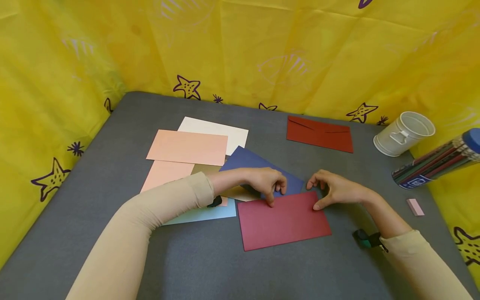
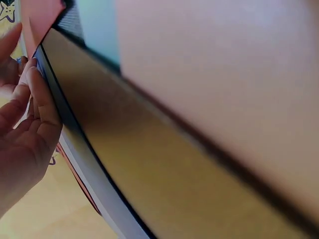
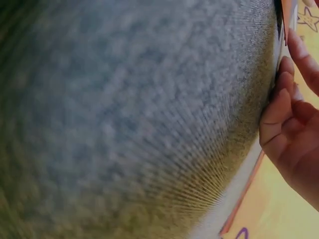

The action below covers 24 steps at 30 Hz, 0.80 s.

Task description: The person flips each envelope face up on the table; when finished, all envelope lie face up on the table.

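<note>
The left hand (image 1: pixel 267 183), fingers curled, pressed a fingertip on the top edge of the dark red envelope (image 1: pixel 283 221), which lay flat just below both hands. The right hand (image 1: pixel 335 188), loosely curled, touched its upper right corner with the thumb. The envelope looked shut and unturned. Grey worktop (image 1: pixel 112 166); yellow star-printed cloth (image 1: pixel 56 62) behind.
</note>
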Each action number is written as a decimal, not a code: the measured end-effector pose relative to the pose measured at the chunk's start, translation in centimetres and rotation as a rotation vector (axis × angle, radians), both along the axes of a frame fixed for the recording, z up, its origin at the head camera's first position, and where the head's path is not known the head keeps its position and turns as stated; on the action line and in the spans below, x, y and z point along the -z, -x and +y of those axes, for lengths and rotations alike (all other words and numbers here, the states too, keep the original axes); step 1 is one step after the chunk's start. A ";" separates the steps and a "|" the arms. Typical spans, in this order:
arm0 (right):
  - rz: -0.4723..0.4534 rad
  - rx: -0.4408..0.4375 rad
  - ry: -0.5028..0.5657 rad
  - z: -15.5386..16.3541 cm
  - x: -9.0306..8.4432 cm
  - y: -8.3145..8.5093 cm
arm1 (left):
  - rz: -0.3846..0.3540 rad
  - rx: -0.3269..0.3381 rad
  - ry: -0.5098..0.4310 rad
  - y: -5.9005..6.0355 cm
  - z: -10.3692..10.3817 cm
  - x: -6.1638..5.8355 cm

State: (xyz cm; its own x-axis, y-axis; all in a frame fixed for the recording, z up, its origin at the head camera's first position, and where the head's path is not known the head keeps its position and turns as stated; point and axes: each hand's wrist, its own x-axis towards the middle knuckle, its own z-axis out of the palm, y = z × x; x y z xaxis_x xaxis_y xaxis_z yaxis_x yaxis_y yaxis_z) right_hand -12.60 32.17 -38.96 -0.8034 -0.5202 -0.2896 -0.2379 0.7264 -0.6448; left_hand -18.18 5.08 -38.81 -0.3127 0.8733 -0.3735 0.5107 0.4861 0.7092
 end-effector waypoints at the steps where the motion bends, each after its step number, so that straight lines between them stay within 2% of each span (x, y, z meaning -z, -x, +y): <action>1: 0.006 -0.010 -0.007 -0.1 0.0 -0.1 | 0.007 0.009 0.001 0.0 0.0 0.1; 10: 0.102 -0.070 -0.082 -0.7 0.1 -0.8 | 0.110 0.045 0.015 -0.6 0.1 -0.1; 24: 0.121 -0.065 -0.070 -0.9 -0.5 -0.7 | 0.139 0.055 0.021 -0.6 0.2 -0.2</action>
State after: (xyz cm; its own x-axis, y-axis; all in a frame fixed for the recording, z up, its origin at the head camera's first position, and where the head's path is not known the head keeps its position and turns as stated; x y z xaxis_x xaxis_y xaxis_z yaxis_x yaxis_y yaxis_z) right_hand -11.93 31.29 -38.50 -0.8001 -0.5542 -0.2297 -0.3590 0.7491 -0.5567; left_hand -17.55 5.24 -38.65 -0.3151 0.8828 -0.3483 0.6296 0.4691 0.6194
